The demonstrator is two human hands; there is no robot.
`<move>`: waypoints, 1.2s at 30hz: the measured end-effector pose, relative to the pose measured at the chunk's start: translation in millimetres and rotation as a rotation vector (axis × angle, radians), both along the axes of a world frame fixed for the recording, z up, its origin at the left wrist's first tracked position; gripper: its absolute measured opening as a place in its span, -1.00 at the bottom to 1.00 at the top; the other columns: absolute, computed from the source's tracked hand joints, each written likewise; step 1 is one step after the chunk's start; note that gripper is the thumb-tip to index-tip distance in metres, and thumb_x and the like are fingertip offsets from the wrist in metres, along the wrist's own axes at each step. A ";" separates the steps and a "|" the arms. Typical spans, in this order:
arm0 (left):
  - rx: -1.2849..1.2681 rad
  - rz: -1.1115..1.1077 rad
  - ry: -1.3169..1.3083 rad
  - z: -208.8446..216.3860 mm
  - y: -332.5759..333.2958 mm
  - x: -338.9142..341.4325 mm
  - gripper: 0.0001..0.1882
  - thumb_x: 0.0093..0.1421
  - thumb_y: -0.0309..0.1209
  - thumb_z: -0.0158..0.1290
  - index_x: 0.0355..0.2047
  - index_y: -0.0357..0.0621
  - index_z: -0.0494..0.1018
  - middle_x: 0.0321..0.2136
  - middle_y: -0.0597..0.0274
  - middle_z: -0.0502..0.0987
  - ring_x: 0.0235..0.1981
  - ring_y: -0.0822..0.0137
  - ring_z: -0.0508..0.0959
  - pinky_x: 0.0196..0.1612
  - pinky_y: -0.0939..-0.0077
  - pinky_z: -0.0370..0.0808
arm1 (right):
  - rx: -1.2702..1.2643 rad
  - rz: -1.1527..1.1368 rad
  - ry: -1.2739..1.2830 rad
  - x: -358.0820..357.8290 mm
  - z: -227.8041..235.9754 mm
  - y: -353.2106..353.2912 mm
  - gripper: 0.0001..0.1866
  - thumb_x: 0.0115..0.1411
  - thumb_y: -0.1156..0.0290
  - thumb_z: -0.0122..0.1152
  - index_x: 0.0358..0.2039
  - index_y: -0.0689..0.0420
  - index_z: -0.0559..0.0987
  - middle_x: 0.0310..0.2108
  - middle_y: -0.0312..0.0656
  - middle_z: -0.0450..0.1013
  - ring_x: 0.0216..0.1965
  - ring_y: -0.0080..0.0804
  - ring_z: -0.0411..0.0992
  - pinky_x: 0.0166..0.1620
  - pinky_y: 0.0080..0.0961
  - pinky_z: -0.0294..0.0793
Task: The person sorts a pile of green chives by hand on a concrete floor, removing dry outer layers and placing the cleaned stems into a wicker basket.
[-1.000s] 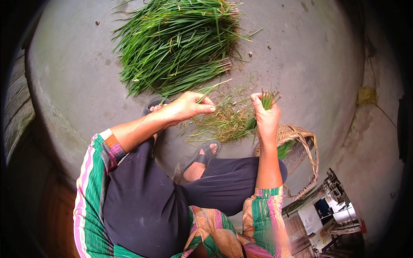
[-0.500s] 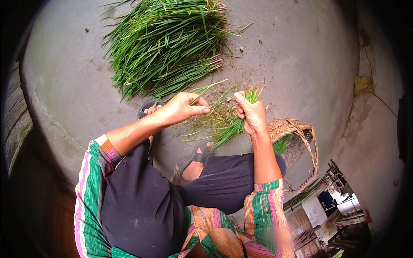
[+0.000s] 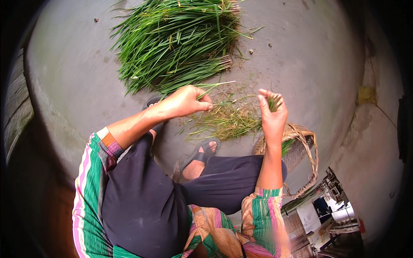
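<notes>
My left hand (image 3: 185,103) is closed in a pinch on a few thin chive blades (image 3: 215,84), whose pale tip sticks out to the right. To its right, my right hand (image 3: 274,120) is raised and wrapped round a small bunch of chives (image 3: 274,103); only the ends at the top of the fist show, the rest being hidden. A loose heap of yellowed chive trimmings (image 3: 234,120) lies on the floor between and below the hands. Beyond the left hand is a large pile of green chives (image 3: 176,47), with its pale cut ends to the right.
A woven basket (image 3: 312,150) with a tall handle stands beside my right knee, with some green leaves inside. My sandalled foot (image 3: 201,157) is just below the trimmings. Grey concrete floor (image 3: 309,64) surrounds the pile. A yellow scrap (image 3: 366,95) lies at the far right.
My right hand has moved right and turned, carrying its chive bunch from over the trimmings toward the basket. The left hand keeps its pinch on the blades. The view has shifted slightly.
</notes>
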State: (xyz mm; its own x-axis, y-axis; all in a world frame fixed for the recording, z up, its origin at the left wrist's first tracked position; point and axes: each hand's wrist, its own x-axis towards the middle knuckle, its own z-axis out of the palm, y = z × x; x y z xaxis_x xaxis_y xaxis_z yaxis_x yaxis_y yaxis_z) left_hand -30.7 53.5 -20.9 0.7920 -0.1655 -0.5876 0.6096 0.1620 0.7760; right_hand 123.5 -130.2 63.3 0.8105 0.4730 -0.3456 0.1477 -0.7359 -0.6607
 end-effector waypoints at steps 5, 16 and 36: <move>-0.010 -0.115 -0.080 -0.7 3.1 4.1 -0.80 0.05 -0.33 0.14 -0.40 -0.23 0.54 -0.56 0.27 0.55 -0.49 0.54 0.44 -0.35 0.56 0.39 | 0.106 0.519 -0.028 -41.3 -5.2 21.5 -0.63 -0.22 0.62 0.25 -0.29 0.14 0.54 -0.40 -0.16 0.39 -0.37 -0.25 0.42 -0.32 -0.45 0.43; -0.266 0.112 0.136 4.0 10.9 3.1 -0.79 0.16 -0.26 0.05 -0.36 -0.14 0.52 -0.56 0.46 0.51 -0.66 0.68 0.24 -0.59 0.73 0.21 | 0.012 -0.162 0.644 -27.4 -26.8 -1.0 -0.74 0.20 0.23 0.08 -0.36 0.17 0.57 -0.54 -0.36 0.43 -0.49 -0.65 0.36 -0.37 -0.68 0.35; -0.261 -0.231 -0.003 -11.4 -33.3 -22.6 -0.72 0.19 -0.22 0.00 -0.29 -0.19 0.51 -0.46 0.25 0.52 -0.37 0.48 0.45 -0.19 0.53 0.36 | 0.555 -0.806 0.916 -20.4 -35.3 -4.7 -0.68 0.18 0.20 0.09 -0.21 0.19 0.44 -0.49 -0.39 0.25 -0.48 -0.67 0.18 -0.52 -0.76 0.20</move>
State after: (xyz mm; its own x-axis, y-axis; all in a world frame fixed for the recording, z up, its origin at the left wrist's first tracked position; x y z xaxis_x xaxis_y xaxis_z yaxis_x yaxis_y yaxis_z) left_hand -53.2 20.2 -32.3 0.7176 -0.4854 -0.4994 0.6511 0.2130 0.7285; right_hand 103.1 -134.8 28.0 0.5088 0.2299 -0.8296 -0.8510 -0.0115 -0.5251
